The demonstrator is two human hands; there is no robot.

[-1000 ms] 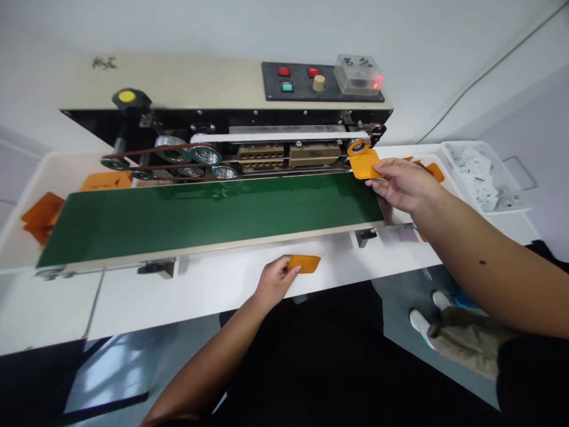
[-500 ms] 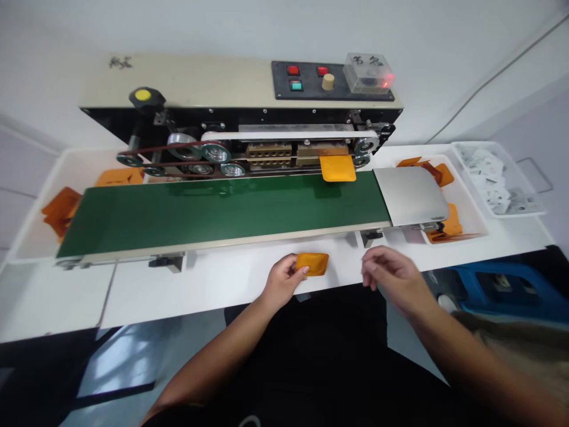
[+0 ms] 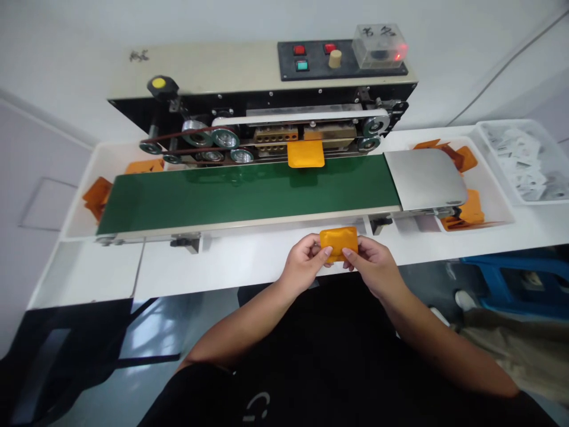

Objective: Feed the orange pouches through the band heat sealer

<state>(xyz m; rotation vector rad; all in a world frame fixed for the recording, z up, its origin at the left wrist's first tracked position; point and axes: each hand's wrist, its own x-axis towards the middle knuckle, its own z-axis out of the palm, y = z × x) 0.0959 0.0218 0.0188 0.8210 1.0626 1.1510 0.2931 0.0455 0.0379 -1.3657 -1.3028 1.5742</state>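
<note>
A small orange pouch [image 3: 338, 240] is held between my two hands, in front of the conveyor's near edge. My left hand [image 3: 306, 261] grips its left side, thumb on the front face. On the right side my right hand [image 3: 371, 264] pinches it the same way. A second orange pouch [image 3: 306, 154] hangs by its upper edge in the band sealing machine [image 3: 204, 65], over the green conveyor belt [image 3: 213, 198]. My fingers behind the held pouch are partly hidden.
At the right, a white bin [image 3: 498, 207] holds several orange pouches, beside a clear tray [image 3: 484, 142] of small white packets. Another bin [image 3: 75, 207] with orange pouches stands left. A metal plate [image 3: 424, 178] caps the belt's right end. A blue stool [image 3: 498, 273] and a person's leg are lower right.
My right hand has come left and taken hold of the pouch alongside my left hand. The pouch in the machine has travelled left. The view has shifted slightly.
</note>
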